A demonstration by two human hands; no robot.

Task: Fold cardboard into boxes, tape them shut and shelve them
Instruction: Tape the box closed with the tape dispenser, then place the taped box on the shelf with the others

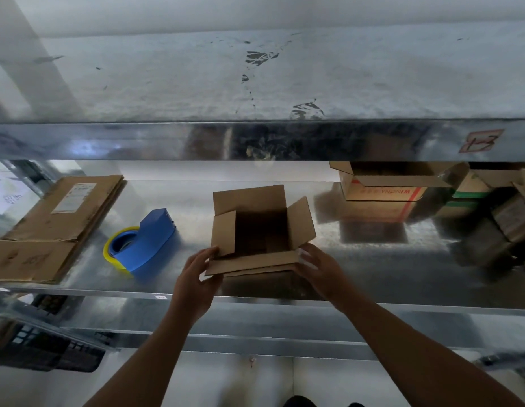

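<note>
A small brown cardboard box (260, 230) stands on the metal shelf (373, 277) with its top flaps open. My left hand (198, 277) grips the near flap at its left corner, thumb on top. At the flap's right corner my right hand (317, 268) holds it with curled fingers. A blue tape dispenser (146, 242) with a yellow-rimmed roll lies on the shelf to the left of the box. Flat cardboard sheets (53, 227) are stacked at the far left of the same shelf.
Several other cardboard boxes (387, 192) crowd the back right of the shelf. An upper metal shelf (255, 139) runs across just above, with a handwritten label (480, 141) at its right. Dark crates (47, 348) sit below left.
</note>
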